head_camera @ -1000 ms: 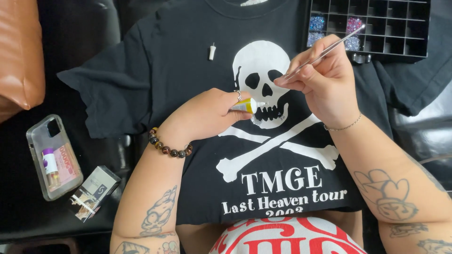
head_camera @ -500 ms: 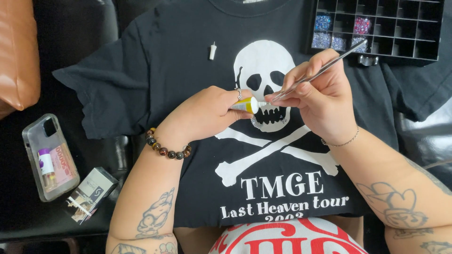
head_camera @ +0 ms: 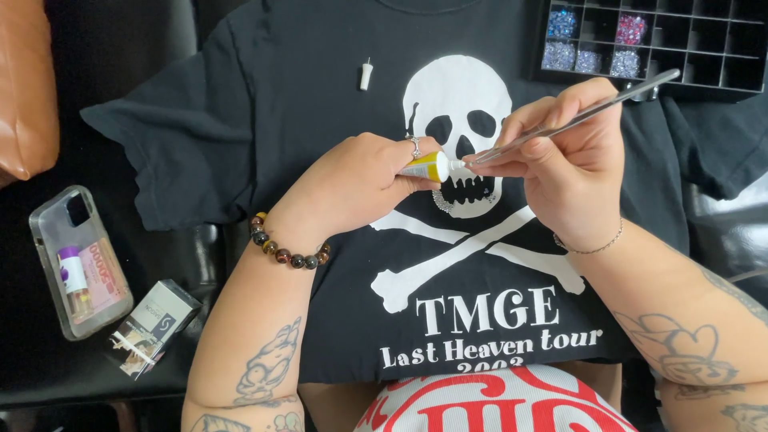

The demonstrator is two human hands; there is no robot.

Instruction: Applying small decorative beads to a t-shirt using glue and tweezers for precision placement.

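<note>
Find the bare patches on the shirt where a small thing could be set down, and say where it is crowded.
Free: the black T-shirt between the white cap and the left sleeve, and below the crossbones beside the left hand. Crowded: the skull print, where the yellow glue tube meets the metal tool in the right hand, and by the compartment tray.

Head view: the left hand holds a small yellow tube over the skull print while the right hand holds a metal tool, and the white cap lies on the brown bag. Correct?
Not quite. The head view shows the white cap lying on the black T-shirt, not the brown bag. The left hand does hold the yellow tube, the right hand the metal tool.
</note>
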